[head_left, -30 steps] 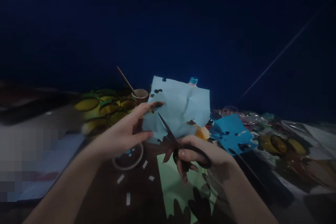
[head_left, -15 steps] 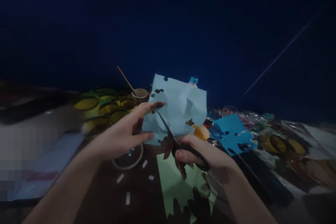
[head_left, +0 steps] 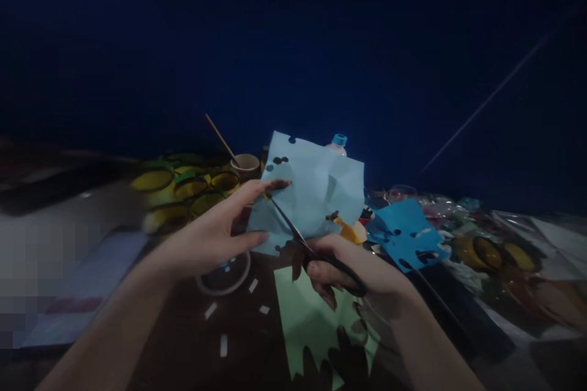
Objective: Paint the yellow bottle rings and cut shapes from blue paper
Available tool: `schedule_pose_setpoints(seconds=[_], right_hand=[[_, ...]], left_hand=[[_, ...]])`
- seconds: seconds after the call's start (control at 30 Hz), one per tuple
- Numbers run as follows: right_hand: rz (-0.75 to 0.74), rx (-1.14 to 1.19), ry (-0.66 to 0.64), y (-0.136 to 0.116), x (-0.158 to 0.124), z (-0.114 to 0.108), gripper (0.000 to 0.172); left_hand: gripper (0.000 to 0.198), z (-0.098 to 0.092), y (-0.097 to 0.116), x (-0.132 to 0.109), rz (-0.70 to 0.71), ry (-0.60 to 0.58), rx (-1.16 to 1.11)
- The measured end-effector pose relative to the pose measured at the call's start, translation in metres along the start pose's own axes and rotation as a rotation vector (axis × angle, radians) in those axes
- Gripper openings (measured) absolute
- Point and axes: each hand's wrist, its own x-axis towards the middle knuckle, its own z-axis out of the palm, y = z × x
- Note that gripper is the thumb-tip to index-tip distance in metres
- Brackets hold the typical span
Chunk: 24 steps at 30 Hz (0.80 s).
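Observation:
A light blue sheet of paper (head_left: pixel 312 186) with several small holes cut in it is held up in front of me. My left hand (head_left: pixel 222 223) grips it by the left edge, thumb apart from the fingers and part of the fingers behind the sheet. Black-handled scissors (head_left: pixel 291 226) are in my right hand (head_left: pixel 346 263), its fingers through the handles. Their blades point up and left across the lower left of the sheet, close to my left fingers, and look nearly closed. Under my right hand a pale green sheet (head_left: pixel 307 324) with cut-out edges lies on the dark table.
Small white scraps (head_left: pixel 223 345) and a clear ring-shaped rim (head_left: pixel 245 278) lie on the table. Behind stand yellow rolls (head_left: pixel 153 180), a cup with a stick (head_left: pixel 246 164) and a blue-capped bottle (head_left: pixel 339 142). A holed bright blue sheet (head_left: pixel 408 232) lies to the right.
The scissors' blades have swung a little further left across the light blue sheet. That sheet has shifted slightly right, and the lower fingers of my right hand have drawn up.

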Motion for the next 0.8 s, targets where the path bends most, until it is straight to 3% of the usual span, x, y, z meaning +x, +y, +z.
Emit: schedule_pose_setpoints(seconds=[0.33, 0.5, 0.8], right_hand=[[0.002, -0.065, -0.026, 0.0031, -0.0005, 0.0002, 0.045], [0.085, -0.159, -0.065, 0.0076, 0.0000, -0.0017, 0.043], [0.159, -0.099, -0.156, 0.0031, -0.0012, -0.0014, 0.047]], left_hand=[[0.060, -0.0041, 0.0046, -0.0019, 0.068, -0.015, 0.313], [0.048, -0.0055, 0.0015, 0.0009, 0.095, -0.040, 0.203], [0.036, -0.0046, 0.0021, 0.0038, 0.085, -0.057, 0.033]])
